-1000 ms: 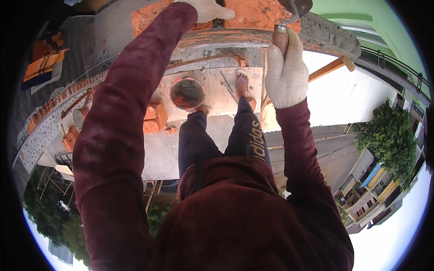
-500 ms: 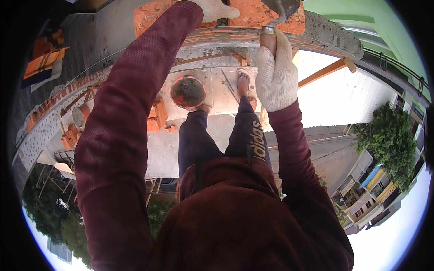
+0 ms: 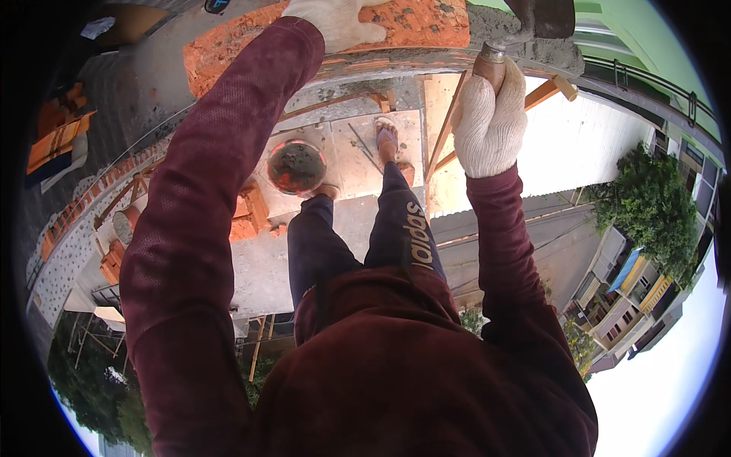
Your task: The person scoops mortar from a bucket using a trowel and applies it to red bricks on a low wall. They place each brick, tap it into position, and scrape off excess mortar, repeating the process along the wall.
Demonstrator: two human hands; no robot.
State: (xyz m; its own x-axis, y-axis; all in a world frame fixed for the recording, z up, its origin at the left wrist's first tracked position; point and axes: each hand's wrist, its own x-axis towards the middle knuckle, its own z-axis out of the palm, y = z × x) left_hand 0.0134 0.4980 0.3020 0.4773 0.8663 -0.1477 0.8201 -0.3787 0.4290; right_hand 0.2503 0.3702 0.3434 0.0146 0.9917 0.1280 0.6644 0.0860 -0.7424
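My left hand point(image 3: 335, 24), in a white knit glove, lies on top of orange bricks point(image 3: 430, 24) at the wall's upper edge. Its thumb and a finger are spread apart; the other fingertips are cut off or hidden. Grey mortar flecks the bricks. In my gloved right hand point(image 3: 491, 126) is a trowel point(image 3: 542, 17), gripped by its wooden handle. The trowel's dark blade is over or against the grey mortar bed point(image 3: 560, 55), just right of the brick's end.
A round bucket of grey mortar point(image 3: 297, 166) stands on the boards by my feet. Stacked bricks point(image 3: 250, 212) lie to its left. Wooden braces point(image 3: 449, 126) slope beside the wall, and pale corrugated roofing point(image 3: 594, 133) stretches to the right, below the platform.
The trowel has moved from above the brick to the mortar past its right end. The dark gap between bricks under my left hand no longer shows. The whole view has shifted slightly.
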